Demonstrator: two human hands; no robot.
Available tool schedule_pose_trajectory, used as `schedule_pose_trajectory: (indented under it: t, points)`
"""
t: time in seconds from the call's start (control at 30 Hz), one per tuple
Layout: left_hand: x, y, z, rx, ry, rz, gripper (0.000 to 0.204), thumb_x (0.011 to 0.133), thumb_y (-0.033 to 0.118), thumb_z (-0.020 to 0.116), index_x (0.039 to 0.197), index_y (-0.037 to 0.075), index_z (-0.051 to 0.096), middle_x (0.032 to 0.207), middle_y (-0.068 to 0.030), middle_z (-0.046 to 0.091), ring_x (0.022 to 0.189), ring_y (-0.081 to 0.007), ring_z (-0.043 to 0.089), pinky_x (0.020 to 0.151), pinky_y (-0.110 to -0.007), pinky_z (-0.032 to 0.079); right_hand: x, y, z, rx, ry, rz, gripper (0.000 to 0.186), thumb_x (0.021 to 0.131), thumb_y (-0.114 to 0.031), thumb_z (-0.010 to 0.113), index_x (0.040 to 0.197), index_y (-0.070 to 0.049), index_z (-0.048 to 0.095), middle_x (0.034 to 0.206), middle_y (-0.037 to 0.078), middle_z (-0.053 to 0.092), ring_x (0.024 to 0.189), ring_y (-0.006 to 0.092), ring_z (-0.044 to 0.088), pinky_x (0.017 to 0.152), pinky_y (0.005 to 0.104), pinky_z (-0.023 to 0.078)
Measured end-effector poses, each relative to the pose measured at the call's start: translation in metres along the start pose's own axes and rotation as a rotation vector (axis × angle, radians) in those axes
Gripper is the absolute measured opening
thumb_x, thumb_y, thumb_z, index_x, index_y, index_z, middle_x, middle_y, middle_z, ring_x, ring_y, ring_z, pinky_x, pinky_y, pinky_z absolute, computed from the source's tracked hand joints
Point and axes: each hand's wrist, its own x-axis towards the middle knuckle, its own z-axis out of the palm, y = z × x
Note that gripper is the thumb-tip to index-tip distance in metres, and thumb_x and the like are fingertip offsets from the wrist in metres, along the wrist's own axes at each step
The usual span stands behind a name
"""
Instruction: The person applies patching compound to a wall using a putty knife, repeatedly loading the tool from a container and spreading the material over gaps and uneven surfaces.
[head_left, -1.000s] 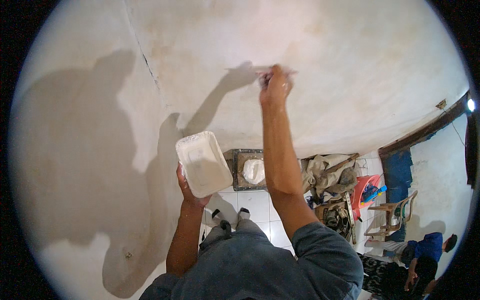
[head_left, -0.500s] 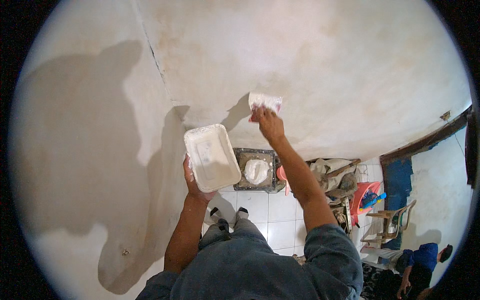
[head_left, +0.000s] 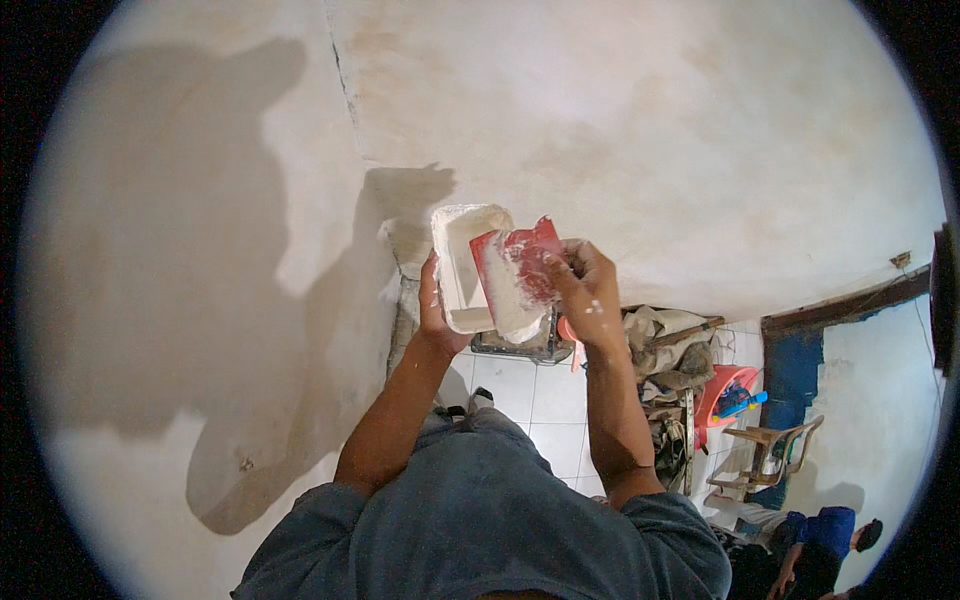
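My left hand [head_left: 440,315] grips a white rectangular plastic tub [head_left: 453,270] from its left side and underneath. White paste coats the tub's inner walls and rim. In my right hand [head_left: 588,290] is a red flat scraper [head_left: 515,262], pinched between thumb and fingers at its right edge. White paste is smeared over the scraper's face and lower end. The scraper is held over the tub's right side and hides part of its inside; whether the two touch I cannot tell. Both are in front of the pale, patchy wall [head_left: 640,130].
Below the tub, a dark-edged tray [head_left: 550,352] lies on the white tiled floor [head_left: 560,395]. To the right are crumpled sacks [head_left: 655,335], a red basin [head_left: 730,390] with a blue object, and a plastic chair [head_left: 785,450]. A person in blue [head_left: 828,530] is at the lower right.
My right hand has brought the scraper down from the wall to the tub and turned it, so its red face shows. My left hand has moved the tub up and right, tilting it.
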Motion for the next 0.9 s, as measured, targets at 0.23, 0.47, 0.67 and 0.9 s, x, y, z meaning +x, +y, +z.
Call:
schedule_pose_trajectory:
  t: [0.23,0.47,0.67,0.9]
  points:
    - [0.005,-0.002,-0.013,0.024,0.024,-0.012,0.06,0.091,0.052,0.044,0.136,0.012,0.045,0.129,-0.0079,0.054,0.118,-0.0255,0.052,0.103,-0.043,0.04,0.0,-0.001,0.015,-0.364,0.254,-0.023,0.022,0.086,-0.014,0.061,0.092,0.007,0.061,0.08,0.017,0.067,0.072,0.0204,0.064,0.067,0.0321,0.05]
    - [0.004,-0.007,0.007,0.042,-0.024,-0.037,0.059,0.093,0.052,0.041,0.136,0.012,0.044,0.132,-0.0078,0.052,0.122,-0.0266,0.05,0.105,-0.044,0.038,0.003,0.012,0.014,-0.349,0.24,0.004,0.023,0.085,-0.013,0.061,0.092,0.008,0.059,0.078,0.017,0.066,0.069,0.0212,0.064,0.065,0.033,0.05]
    - [0.013,-0.014,0.004,0.01,-0.043,-0.059,0.063,0.09,0.056,0.043,0.137,0.014,0.045,0.132,-0.008,0.053,0.121,-0.0279,0.05,0.104,-0.046,0.038,0.012,0.02,0.01,-0.316,0.166,-0.122,0.036,0.085,-0.029,0.062,0.089,0.007,0.059,0.077,0.021,0.066,0.07,0.0338,0.066,0.065,0.0391,0.051]
    - [0.02,-0.022,0.009,-0.001,-0.05,-0.106,0.064,0.089,0.058,0.044,0.136,0.014,0.045,0.13,-0.0086,0.054,0.119,-0.0275,0.052,0.103,-0.046,0.039,0.014,0.018,0.004,-0.36,0.185,-0.084,0.024,0.083,-0.016,0.064,0.088,0.007,0.06,0.075,0.017,0.066,0.067,0.0208,0.064,0.063,0.0327,0.05]
